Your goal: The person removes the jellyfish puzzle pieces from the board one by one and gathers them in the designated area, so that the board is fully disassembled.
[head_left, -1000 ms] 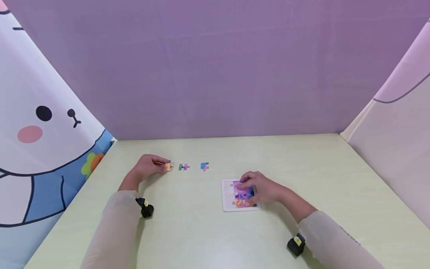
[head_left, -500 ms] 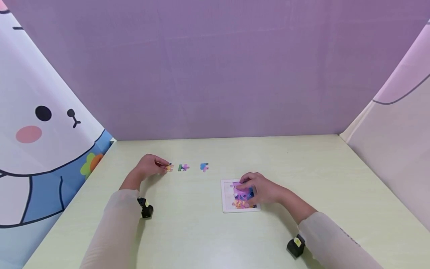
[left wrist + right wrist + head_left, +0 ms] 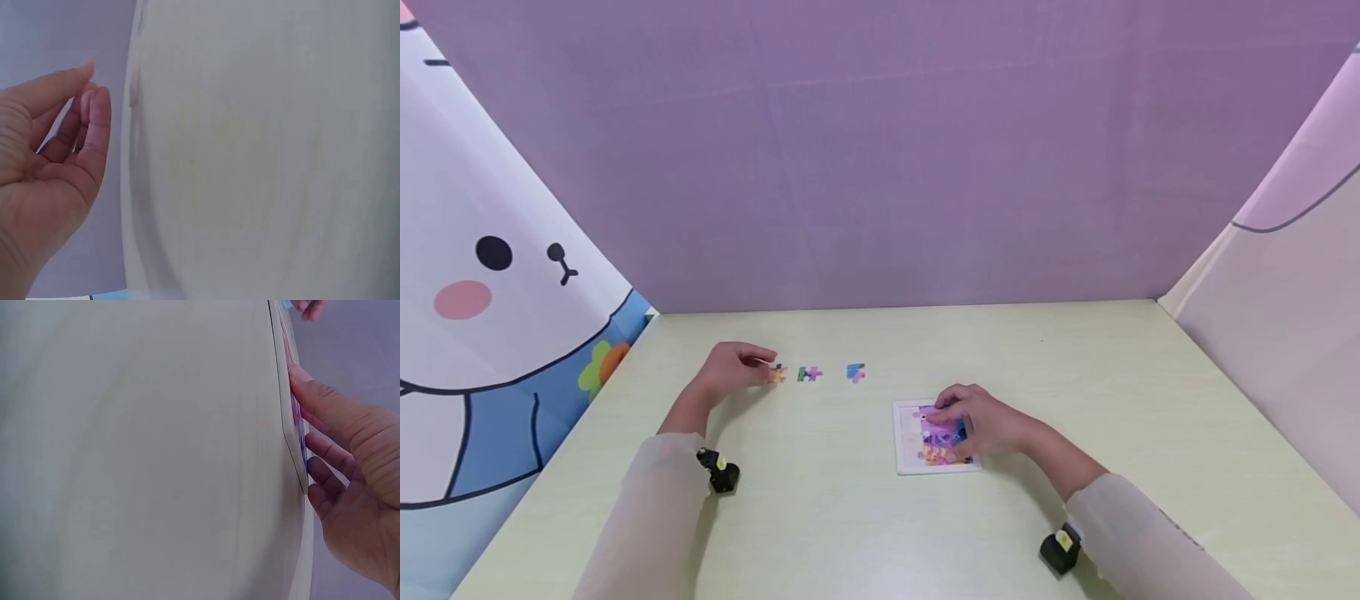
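On the table's left side, my left hand [image 3: 733, 367] hovers beside a yellow-and-pink jigsaw piece [image 3: 779, 373]. In the left wrist view its fingers are loosely bent, with nothing between them, and a gap separates them from the tabletop. My right hand [image 3: 988, 419] rests on a white puzzle tray [image 3: 906, 442], thumb and fingertips touching the partly assembled jigsaw picture [image 3: 936, 433] inside. That hand hides part of the tray's right side. In the right wrist view the thumb [image 3: 312, 387] lies on the picture and other fingers are at the tray's edge.
Right of my left hand lie a green-and-pink piece [image 3: 810, 373] and a blue-and-pink piece [image 3: 856, 372]. The pale table [image 3: 820, 517] ends at a purple backdrop [image 3: 880, 167]. A printed cartoon cloth [image 3: 497, 350] hangs at the left.
My left hand has let go of the yellow-and-pink piece and drawn back slightly left. My right hand and the tray have stayed in place.
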`<state>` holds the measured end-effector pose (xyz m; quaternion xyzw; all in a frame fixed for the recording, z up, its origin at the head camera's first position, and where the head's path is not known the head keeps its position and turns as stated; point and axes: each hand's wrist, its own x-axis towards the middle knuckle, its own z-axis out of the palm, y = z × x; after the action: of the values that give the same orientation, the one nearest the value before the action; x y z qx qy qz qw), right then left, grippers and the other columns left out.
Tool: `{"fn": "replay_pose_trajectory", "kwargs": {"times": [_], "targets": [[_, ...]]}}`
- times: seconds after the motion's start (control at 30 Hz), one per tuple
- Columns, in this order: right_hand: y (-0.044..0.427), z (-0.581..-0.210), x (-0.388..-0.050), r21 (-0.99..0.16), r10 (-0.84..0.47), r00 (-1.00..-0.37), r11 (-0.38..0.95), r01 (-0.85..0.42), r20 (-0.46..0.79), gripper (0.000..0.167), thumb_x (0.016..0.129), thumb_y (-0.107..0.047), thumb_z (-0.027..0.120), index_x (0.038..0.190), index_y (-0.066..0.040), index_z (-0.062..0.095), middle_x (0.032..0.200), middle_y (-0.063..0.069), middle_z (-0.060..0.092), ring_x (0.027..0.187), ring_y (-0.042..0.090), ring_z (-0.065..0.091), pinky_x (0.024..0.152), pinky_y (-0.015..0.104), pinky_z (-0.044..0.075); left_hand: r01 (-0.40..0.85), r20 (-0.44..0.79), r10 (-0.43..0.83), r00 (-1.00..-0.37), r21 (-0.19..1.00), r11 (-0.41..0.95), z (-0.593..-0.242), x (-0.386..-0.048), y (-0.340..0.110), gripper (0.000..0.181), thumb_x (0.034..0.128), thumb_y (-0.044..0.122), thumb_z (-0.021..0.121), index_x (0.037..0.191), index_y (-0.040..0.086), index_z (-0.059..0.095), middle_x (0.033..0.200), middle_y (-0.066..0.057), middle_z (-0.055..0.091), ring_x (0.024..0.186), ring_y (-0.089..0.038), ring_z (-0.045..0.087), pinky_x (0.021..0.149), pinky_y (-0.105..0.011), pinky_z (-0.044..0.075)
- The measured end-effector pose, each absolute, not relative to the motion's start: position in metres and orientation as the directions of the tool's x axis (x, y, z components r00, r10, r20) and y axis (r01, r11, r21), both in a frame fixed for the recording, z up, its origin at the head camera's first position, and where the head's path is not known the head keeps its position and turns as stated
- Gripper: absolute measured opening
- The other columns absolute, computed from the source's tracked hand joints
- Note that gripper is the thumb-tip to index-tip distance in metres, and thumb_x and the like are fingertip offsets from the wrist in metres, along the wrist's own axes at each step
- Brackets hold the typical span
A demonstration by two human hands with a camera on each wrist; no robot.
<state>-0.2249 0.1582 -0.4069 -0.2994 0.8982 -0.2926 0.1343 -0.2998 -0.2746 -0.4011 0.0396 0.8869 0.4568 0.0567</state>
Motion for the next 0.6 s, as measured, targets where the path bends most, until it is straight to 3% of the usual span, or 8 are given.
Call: {"fn": "replay_pose_trajectory", "kwargs": {"times": [0.2, 0.37, 0.6], "targets": [[0.158, -0.407, -0.224, -0.6, -0.627, -0.777, 0.645, -0.473, -0.061, 0.059, 0.074, -0.026, 0.086, 0.128, -0.013, 0.066, 0.133, 0.003, 0.049, 0.128, 0.033, 0.036, 0.106, 0.056, 0.031, 0.019, -0.032, 0.098, -0.995, 0.877, 0.481, -0.394, -0.293, -0.269, 0.038, 0.083, 0.003, 0.076, 0.12, -0.002, 0.067, 0.107, -0.014, 0.067, 0.092, -0.016, 0.061, 0.08, -0.029, 0.054], [0.158, -0.406, -0.225, -0.595, -0.623, -0.779, 0.652, -0.471, -0.066, 0.059, 0.074, -0.026, 0.086, 0.129, -0.013, 0.066, 0.133, 0.003, 0.049, 0.128, 0.032, 0.035, 0.105, 0.055, 0.031, 0.045, -0.005, 0.102, -0.995, 0.873, 0.486, -0.388, -0.289, -0.262, 0.039, 0.0842, 0.012, 0.078, 0.12, 0.0, 0.067, 0.115, -0.018, 0.064, 0.095, -0.019, 0.058, 0.084, -0.036, 0.053], [0.158, -0.407, -0.225, -0.596, -0.624, -0.779, 0.65, -0.471, -0.064, 0.059, 0.075, -0.025, 0.086, 0.128, -0.013, 0.066, 0.132, 0.003, 0.049, 0.128, 0.033, 0.035, 0.106, 0.055, 0.031, 0.068, 0.012, 0.125, -0.992, 0.887, 0.457, -0.383, -0.281, -0.253, 0.038, 0.0845, 0.014, 0.078, 0.119, 0.0, 0.068, 0.119, -0.021, 0.063, 0.098, -0.021, 0.06, 0.083, -0.035, 0.054]]}}
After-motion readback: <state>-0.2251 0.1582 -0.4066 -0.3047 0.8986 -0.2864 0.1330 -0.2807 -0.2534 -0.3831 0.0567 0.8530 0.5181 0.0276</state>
